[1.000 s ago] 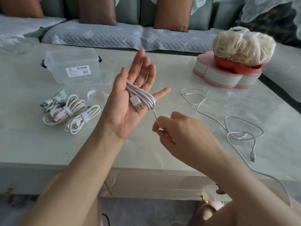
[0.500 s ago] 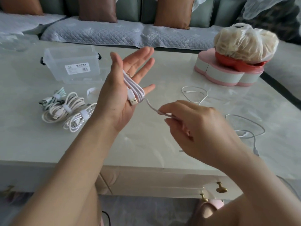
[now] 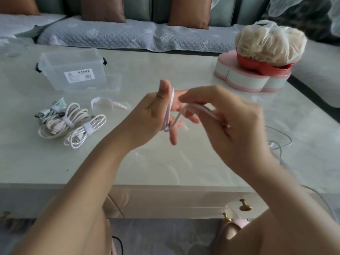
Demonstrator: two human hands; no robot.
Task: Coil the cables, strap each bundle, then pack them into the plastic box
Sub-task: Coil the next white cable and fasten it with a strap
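left hand (image 3: pixel 152 115): raised above the table (image 3: pixel 165 166) middle, fingers extended, white cable (image 3: pixel 170 107) looped round them
right hand (image 3: pixel 230 124): pinches the white cable's free run
plastic box (image 3: pixel 73 70): near the far left corner
strapped bundles (image 3: pixel 73 124): near the left edge, in front of the plastic box

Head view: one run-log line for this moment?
step: coiling | left hand: white cable wound round it | right hand: pinches white cable | strapped bundles: three

Glossy stone-look tabletop (image 3: pixel 165 162), clear plastic box (image 3: pixel 73 70).
Smooth pale cable (image 3: pixel 170 107); quilted cloth sofa cover (image 3: pixel 114 36); brass-coloured metal knob (image 3: pixel 244 206).
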